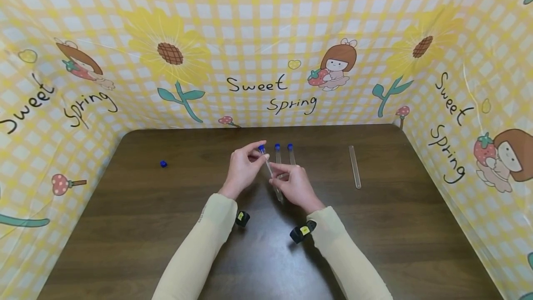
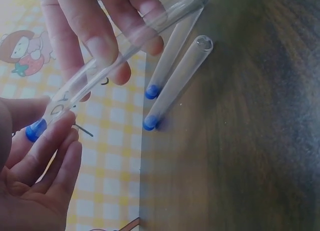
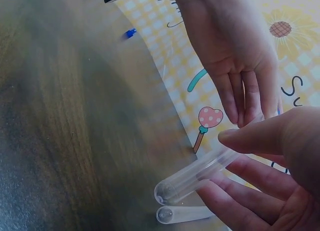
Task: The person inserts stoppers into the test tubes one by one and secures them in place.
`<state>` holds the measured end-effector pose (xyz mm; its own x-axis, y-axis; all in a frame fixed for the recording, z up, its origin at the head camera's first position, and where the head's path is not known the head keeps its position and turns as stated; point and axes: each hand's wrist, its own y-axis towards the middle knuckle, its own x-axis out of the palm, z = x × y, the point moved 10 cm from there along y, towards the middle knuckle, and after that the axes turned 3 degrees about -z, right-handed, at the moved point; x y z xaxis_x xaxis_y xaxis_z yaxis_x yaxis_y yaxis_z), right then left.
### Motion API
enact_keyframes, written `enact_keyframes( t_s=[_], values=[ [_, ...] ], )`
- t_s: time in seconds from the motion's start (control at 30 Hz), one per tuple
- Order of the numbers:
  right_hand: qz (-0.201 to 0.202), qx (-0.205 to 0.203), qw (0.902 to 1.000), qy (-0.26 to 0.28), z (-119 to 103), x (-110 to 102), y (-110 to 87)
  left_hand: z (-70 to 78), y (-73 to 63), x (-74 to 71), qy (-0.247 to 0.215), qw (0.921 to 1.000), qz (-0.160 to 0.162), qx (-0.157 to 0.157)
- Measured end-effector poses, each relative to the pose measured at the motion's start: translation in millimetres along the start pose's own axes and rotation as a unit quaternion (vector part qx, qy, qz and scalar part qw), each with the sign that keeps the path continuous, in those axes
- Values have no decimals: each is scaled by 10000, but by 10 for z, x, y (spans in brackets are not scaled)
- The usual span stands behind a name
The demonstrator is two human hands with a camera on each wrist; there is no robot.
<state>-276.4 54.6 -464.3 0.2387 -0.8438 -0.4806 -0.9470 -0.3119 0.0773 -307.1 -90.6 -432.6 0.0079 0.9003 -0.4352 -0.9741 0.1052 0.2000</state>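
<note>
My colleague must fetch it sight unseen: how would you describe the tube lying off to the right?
On the dark wooden table, look right of the person's right hand. A clear tube lies there by itself. Unlike the held tube and the two tubes just beyond that hand, it has no blue cap.
</note>
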Motion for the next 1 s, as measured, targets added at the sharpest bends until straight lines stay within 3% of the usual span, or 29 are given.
enact_keyframes(
  t_s=[0.6,1.0],
  values=[
    [-22,-43,9999,90,19,7,-1,-76,48,26,-61,9991,-358,-226],
    [-161,128,9997,154,54,46,2,-50,60,38,341,9986,-389,77]
  ],
)
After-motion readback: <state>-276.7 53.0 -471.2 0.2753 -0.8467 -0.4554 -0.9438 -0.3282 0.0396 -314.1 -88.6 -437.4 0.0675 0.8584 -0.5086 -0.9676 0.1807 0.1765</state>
